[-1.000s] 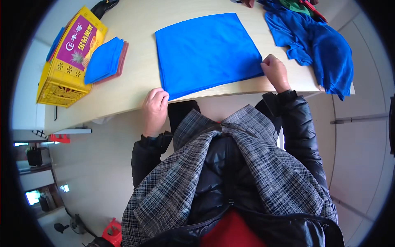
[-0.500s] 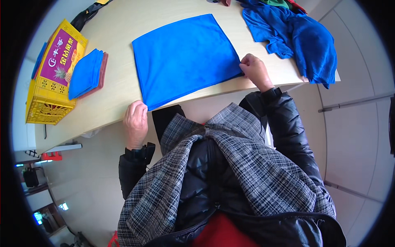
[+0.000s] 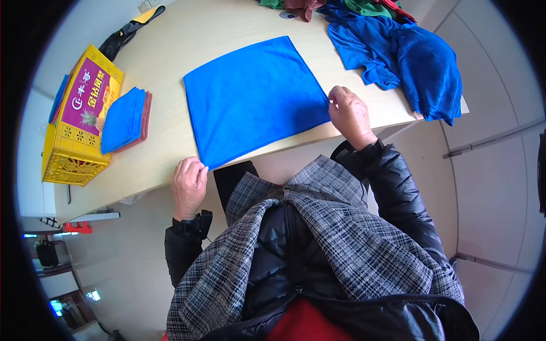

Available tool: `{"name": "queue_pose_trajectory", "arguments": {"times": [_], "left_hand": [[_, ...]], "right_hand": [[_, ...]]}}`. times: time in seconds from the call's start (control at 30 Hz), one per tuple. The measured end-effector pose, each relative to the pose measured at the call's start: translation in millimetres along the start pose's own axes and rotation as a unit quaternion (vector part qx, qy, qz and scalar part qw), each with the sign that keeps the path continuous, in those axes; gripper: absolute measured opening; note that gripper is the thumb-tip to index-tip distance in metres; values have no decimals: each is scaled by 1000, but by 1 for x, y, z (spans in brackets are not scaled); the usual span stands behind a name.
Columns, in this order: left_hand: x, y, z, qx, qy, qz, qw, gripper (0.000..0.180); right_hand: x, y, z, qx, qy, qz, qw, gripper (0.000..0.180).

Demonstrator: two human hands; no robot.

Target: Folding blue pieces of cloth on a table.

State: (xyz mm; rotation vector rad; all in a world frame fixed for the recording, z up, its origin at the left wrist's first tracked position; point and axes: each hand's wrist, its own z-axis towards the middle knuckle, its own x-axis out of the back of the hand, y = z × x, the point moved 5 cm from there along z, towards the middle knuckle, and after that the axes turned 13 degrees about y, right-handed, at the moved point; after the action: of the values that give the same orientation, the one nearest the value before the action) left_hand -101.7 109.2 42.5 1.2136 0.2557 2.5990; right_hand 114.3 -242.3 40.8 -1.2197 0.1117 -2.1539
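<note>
Blue cloth (image 3: 256, 99), flat on pale table (image 3: 170, 45), centre of frame. Left hand (image 3: 189, 183) pinches its lower-left corner; right hand (image 3: 350, 113) pinches its right corner. Yellow crate (image 3: 77, 128) (folded cloths (image 3: 125, 119) beside it) at left; loose cloth pile (image 3: 398, 51) upper right.

You are facing a pale beige wood-grain table (image 3: 227, 34). You are working over a solid bright blue cloth (image 3: 256, 99), plain and unpatterned. You are seeing a heap of cloths (image 3: 392, 40) showing blue, with green, red and brown pieces at its top. You are seeing a yellow crate (image 3: 71, 153) carrying a purple and yellow printed box (image 3: 91, 94), and a blue folded cloth over a reddish-brown one (image 3: 125, 119). You are wearing a grey plaid scarf (image 3: 318, 250) over a black jacket (image 3: 398, 193).
</note>
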Motion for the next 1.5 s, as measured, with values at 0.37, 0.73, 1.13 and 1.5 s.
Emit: {"name": "queue_pose_trajectory", "arguments": {"times": [0.37, 0.73, 1.13, 1.5], "left_hand": [[-58, 1, 69, -55, -126, 59, 989, 61], [-69, -30, 100, 28, -209, 218, 953, 73], [-138, -29, 175, 44, -268, 242, 932, 73], [-279, 26, 258, -59, -287, 116, 949, 75]], "right_hand": [[-14, -68, -40, 235, -95, 36, 967, 50], [-21, -50, -50, 203, -113, -5, 973, 59], [-20, -34, -46, 170, -70, 44, 982, 56], [-28, -32, -46, 165, -16, 77, 983, 55]]}}
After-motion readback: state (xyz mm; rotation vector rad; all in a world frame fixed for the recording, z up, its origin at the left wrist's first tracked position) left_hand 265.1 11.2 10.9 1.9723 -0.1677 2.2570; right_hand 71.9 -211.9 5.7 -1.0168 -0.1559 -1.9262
